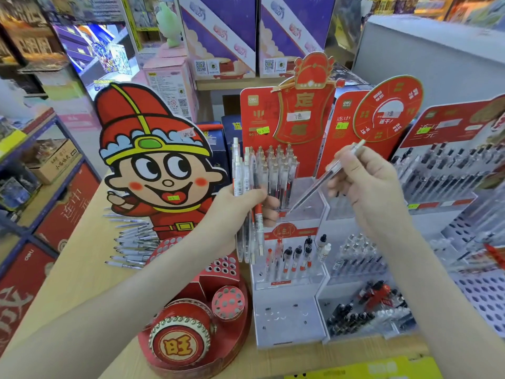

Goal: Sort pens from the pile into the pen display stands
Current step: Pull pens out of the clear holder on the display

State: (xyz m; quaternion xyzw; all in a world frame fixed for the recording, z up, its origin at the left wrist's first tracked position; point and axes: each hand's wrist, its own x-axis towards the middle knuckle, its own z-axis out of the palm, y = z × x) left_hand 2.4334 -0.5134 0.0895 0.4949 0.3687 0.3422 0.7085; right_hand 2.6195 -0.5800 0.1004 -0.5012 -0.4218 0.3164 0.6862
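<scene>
Wooden table (82,269): carries all items. Cartoon-boy stand (161,165): just left of the middle stand (254,116), with a punched red base. Middle stand: red backboard, clear tiers, and an upper row of capped pens partly covered by the bundle. Left hand (246,206): in front of the middle stand's left edge, fingers wrapped tight round an upright bundle of pens (246,173). Right hand (363,181): at the middle stand's right side, thumb and fingers pinching a single pen (325,176), which slants tip-down toward the upper clear tier; whether it touches is unclear. Pile of pens (131,242): on the table well left of the middle stand, partly hidden behind the cartoon-boy stand. Price labels are too blurred to read.
</scene>
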